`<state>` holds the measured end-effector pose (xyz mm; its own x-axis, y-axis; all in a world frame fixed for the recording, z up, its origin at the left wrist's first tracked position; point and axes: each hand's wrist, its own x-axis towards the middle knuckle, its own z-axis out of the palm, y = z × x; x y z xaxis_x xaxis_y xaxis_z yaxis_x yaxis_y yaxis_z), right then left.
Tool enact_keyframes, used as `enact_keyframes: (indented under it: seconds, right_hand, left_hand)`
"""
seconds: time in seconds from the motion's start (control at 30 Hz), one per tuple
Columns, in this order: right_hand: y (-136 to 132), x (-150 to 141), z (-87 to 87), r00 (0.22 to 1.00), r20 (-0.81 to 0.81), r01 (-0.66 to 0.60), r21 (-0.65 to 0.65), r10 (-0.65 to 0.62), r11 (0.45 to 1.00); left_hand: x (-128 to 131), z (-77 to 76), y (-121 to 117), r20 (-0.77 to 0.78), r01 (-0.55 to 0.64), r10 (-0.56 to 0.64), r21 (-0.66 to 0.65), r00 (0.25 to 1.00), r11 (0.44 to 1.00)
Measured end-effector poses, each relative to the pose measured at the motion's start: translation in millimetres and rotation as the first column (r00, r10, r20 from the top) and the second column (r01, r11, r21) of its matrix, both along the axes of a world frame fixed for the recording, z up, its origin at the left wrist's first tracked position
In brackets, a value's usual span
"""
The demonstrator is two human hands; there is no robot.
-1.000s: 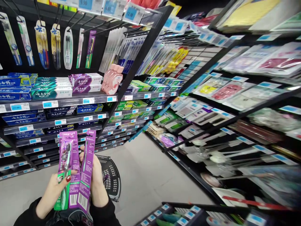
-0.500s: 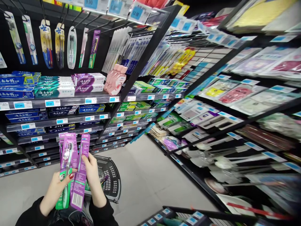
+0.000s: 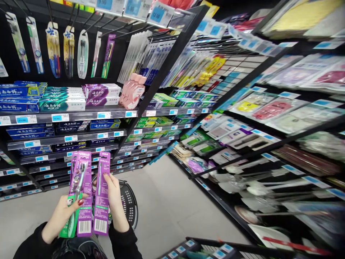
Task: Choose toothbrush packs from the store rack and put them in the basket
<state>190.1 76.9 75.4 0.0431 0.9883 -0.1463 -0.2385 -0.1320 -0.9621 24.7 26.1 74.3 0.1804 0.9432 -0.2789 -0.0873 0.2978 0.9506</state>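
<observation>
Before a shelf (image 3: 78, 115) stacked with toothpaste boxes (image 3: 62, 105), the left hand (image 3: 61, 213) clasps several overlapping purple-and-green Darlie toothbrush packs (image 3: 86, 180). Just beside these, the right hand (image 3: 115, 197) pinches a single purple Darlie pack (image 3: 101, 203), barcode side showing; a black slotted basket (image 3: 130, 207) sits lower, partly hidden behind that hand.

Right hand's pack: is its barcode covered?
No, the right hand holds the pack higher up, and the barcode shows near its bottom.
</observation>
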Motion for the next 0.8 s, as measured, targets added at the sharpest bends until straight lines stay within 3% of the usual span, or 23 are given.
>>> enact_keyframes:
  seconds: [0.2, 0.33, 0.47, 0.6, 0.8]
  right_hand:
    - [-0.9, -7.7, -5.7, 0.998, -0.053, 0.037, -0.054, -0.04, 0.998]
    - [-1.8, -11.5, -9.4, 0.993, -0.063, 0.094, -0.071, -0.099, 0.993]
    - [-4.5, -11.7, -5.4, 0.995, -0.06, 0.076, -0.069, -0.08, 0.995]
    - [-5.8, -12.6, 0.4, 0.999, -0.018, 0.05, -0.017, -0.051, 0.999]
    - [-5.6, -5.5, 3.5, 0.993, -0.009, 0.118, -0.013, -0.118, 0.993]
  left_hand:
    - [5.9, -2.0, -0.1, 0.099, 0.124, -0.119, -0.045, 0.988, 0.991]
    - [11.0, 0.9, -1.6, 0.148, 0.09, -0.084, -0.035, 0.985, 0.995]
    - [10.7, -0.9, -1.2, 0.17, 0.06, -0.048, -0.067, 0.984, 0.996]
    - [7.5, -9.3, 0.6, 0.127, 0.076, -0.068, -0.06, 0.99, 0.995]
    - [4.7, -12.9, 1.4, 0.083, 0.068, -0.067, -0.017, 0.994, 0.998]
